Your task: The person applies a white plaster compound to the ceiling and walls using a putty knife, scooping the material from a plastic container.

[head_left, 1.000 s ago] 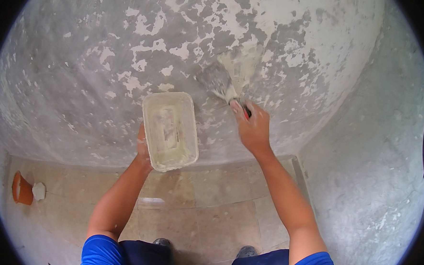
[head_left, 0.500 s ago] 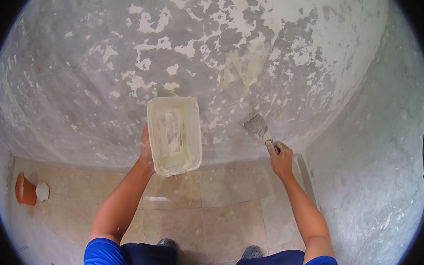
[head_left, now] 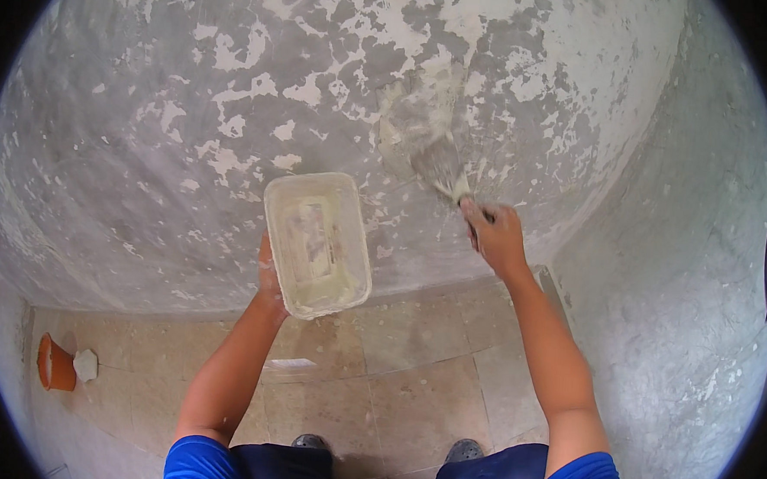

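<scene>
Left hand grips the side of a smeared plastic tub, centre of frame. Right hand, right of centre, closed round a scraper, blade against patchy wall.

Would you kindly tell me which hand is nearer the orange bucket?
Left: the left hand is to the right of the bucket; the right hand is farther right.

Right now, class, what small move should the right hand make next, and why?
Perhaps a short smoothing stroke with the scraper in the right hand: its blade appears to meet the wall at a pale patch that looks uneven, while the left hand supports the tub.
</scene>
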Tool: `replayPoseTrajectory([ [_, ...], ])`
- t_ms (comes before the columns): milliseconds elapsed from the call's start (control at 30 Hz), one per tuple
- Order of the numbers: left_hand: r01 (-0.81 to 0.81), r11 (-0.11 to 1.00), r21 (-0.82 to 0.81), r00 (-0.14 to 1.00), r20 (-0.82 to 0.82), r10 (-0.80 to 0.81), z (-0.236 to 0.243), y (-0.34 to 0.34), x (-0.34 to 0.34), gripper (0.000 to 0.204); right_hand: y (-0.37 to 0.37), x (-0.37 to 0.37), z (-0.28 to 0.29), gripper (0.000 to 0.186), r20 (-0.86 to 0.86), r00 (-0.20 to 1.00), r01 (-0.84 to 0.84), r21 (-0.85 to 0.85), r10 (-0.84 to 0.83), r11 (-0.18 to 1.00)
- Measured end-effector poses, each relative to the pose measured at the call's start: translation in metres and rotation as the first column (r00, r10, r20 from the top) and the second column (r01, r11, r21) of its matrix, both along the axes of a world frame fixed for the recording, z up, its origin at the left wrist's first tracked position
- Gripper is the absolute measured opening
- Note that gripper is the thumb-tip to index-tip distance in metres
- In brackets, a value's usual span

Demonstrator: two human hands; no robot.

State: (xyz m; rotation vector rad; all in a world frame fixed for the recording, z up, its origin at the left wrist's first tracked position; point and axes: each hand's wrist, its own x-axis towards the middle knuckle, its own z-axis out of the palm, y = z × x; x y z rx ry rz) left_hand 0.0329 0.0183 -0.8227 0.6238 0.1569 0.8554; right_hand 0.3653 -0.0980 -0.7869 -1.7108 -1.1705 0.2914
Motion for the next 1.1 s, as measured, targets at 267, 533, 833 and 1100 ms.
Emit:
replayPoseTrajectory([
  [267, -0.012, 1.0, 0.006, 1.0, 0.025, 0.011, 0.007, -0.004, -0.01, 0.065, -0.059, 0.03, -0.11, 0.048, 0.055, 0.987, 0.158, -0.131, -0.152, 0.979],
  [533, -0.025, 0.998, 0.053, 0.996, 0.09, 0.02, 0.01, 0.0, -0.039, 0.066, -0.003, -0.024, -0.08, 0.037, -0.114, 0.972, -0.19, 0.12, 0.203, 0.974],
  [833, -0.189, 0.979, 0.072, 0.971, -0.133, 0.197, -0.016, -0.019, -0.092, 0.082, -0.004, 0.048, -0.236, 0.045, 0.111, 0.99, 0.096, -0.129, -0.082, 0.987],
  [1100, -0.221, 0.971, 0.088, 0.942, -0.238, 0.236, -0.02, -0.02, -0.087, 0.066, -0.041, 0.076, -0.23, 0.041, 0.029, 0.994, -0.099, -0.115, 0.103, 0.988],
])
